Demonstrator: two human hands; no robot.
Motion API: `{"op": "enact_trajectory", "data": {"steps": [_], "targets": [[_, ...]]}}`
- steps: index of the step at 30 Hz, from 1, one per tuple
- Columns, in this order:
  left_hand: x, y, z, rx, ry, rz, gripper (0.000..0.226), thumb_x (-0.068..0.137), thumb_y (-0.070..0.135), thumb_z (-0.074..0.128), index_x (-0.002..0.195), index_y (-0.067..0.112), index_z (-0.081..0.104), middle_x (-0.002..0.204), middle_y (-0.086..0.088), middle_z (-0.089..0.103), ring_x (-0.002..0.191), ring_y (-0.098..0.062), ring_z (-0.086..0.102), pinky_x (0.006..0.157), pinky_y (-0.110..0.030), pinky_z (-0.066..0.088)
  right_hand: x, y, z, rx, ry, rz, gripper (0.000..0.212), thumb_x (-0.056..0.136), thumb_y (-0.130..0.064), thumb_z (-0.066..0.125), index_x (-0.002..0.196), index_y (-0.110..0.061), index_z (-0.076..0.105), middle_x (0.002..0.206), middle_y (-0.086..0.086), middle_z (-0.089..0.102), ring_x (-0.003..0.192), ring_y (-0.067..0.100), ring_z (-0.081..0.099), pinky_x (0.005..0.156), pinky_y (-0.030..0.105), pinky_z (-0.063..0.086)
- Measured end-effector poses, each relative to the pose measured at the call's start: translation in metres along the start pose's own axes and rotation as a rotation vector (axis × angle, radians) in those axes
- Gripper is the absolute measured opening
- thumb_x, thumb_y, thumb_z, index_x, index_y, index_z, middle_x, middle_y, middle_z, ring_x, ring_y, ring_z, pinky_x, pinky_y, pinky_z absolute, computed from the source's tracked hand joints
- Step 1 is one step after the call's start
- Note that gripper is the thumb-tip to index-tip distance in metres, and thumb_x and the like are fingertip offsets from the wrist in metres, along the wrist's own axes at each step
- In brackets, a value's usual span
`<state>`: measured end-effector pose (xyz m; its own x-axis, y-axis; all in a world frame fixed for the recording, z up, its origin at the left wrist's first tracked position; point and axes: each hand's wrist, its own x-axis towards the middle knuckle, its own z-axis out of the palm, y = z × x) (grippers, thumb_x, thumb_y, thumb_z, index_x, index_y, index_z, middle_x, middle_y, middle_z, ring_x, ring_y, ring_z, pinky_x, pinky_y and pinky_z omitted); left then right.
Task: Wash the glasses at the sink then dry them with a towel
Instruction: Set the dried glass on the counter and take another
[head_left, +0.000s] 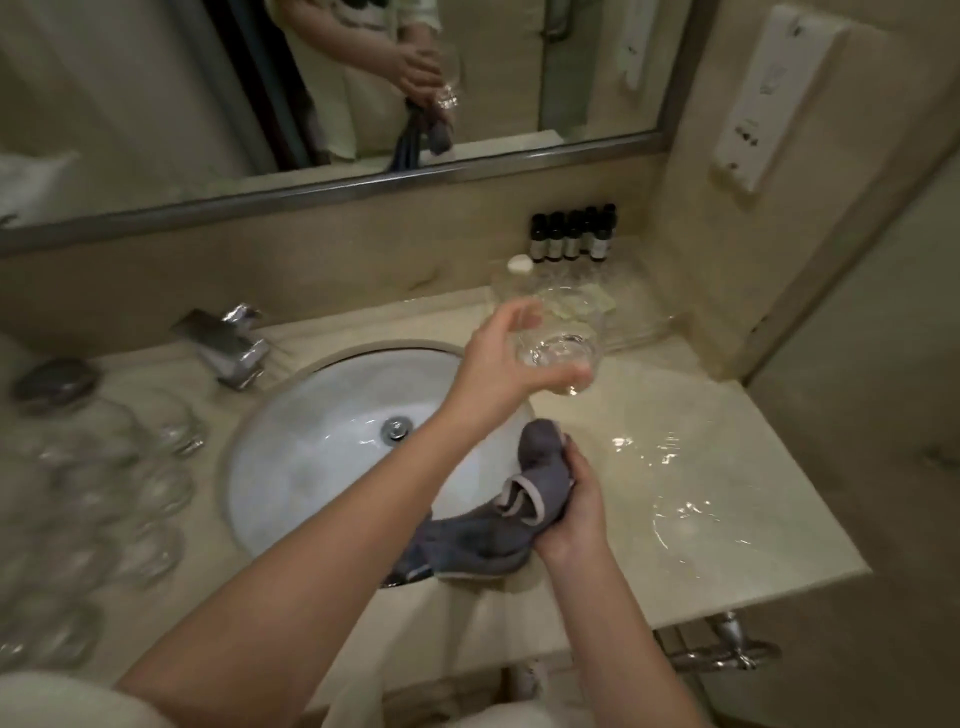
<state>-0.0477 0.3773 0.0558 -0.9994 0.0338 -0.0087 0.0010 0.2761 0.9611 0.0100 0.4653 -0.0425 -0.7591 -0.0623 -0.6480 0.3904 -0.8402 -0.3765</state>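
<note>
The left hand (498, 358) grips a clear glass (558, 353) above the desk (727, 499), right of the white sink (322, 441). The right hand (571, 509) clutches a grey towel (524, 488) at the sink's edge. More glasses (119, 493) stand left; a mirror (311, 104) hangs behind.

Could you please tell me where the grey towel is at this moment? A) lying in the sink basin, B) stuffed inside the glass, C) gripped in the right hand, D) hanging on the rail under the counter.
C: the right hand grips the bunched grey towel at the counter edge, while the left hand holds the glass apart from it.
</note>
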Motion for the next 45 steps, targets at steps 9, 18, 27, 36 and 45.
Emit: {"op": "enact_trajectory", "data": {"steps": [9, 18, 27, 36, 45], "targets": [[-0.077, -0.011, -0.105, -0.308, 0.303, -0.179, 0.074, 0.044, 0.052, 0.082, 0.113, 0.040, 0.059, 0.107, 0.001, 0.065, 0.099, -0.019, 0.068, 0.088, -0.041, 0.052, -0.068, 0.021, 0.070, -0.529, -0.212, -0.704, 0.033, 0.097, -0.025, 0.054, 0.125, -0.042, 0.053, 0.130, -0.018, 0.057, 0.125, 0.001, 0.052, 0.099, 0.018, 0.045], [-0.106, -0.014, -0.089, -0.617, 0.486, -0.216, 0.063, 0.070, 0.035, 0.078, 0.124, 0.020, 0.051, 0.091, 0.001, 0.071, 0.073, -0.011, 0.069, 0.067, -0.024, 0.054, -0.082, 0.063, 0.086, -1.244, -0.468, -1.277, 0.047, 0.097, -0.033, 0.041, 0.143, -0.029, 0.032, 0.152, -0.003, 0.033, 0.117, -0.035, 0.023, 0.084, -0.011, 0.023], [-0.108, -0.011, -0.085, -0.714, 0.491, -0.411, 0.069, 0.055, 0.065, 0.056, 0.104, 0.016, 0.056, 0.083, -0.005, 0.071, 0.064, -0.014, 0.069, 0.059, -0.027, 0.052, -0.075, 0.043, 0.097, -1.064, -0.483, -0.821, 0.049, 0.094, -0.045, 0.034, 0.143, -0.043, 0.031, 0.124, -0.043, 0.038, 0.109, -0.032, 0.039, 0.087, -0.003, 0.031], [-0.101, -0.013, -0.092, -0.477, 0.503, -0.321, 0.059, 0.074, 0.073, 0.059, 0.104, 0.023, 0.065, 0.101, -0.001, 0.067, 0.083, -0.011, 0.063, 0.079, -0.029, 0.049, -0.073, 0.050, 0.095, -1.200, -0.409, -1.101, 0.046, 0.095, -0.049, 0.029, 0.140, -0.048, 0.021, 0.153, -0.013, 0.033, 0.131, -0.013, 0.033, 0.091, -0.005, 0.024], [-0.096, -0.010, -0.101, -0.606, 0.447, -0.299, 0.061, 0.061, 0.064, 0.069, 0.098, 0.016, 0.061, 0.086, -0.003, 0.076, 0.073, -0.016, 0.070, 0.061, -0.027, 0.052, -0.072, 0.056, 0.103, -1.111, -0.370, -1.034, 0.044, 0.095, -0.051, 0.028, 0.138, -0.057, 0.023, 0.148, -0.014, 0.042, 0.117, -0.014, 0.047, 0.081, -0.003, 0.033]]}}
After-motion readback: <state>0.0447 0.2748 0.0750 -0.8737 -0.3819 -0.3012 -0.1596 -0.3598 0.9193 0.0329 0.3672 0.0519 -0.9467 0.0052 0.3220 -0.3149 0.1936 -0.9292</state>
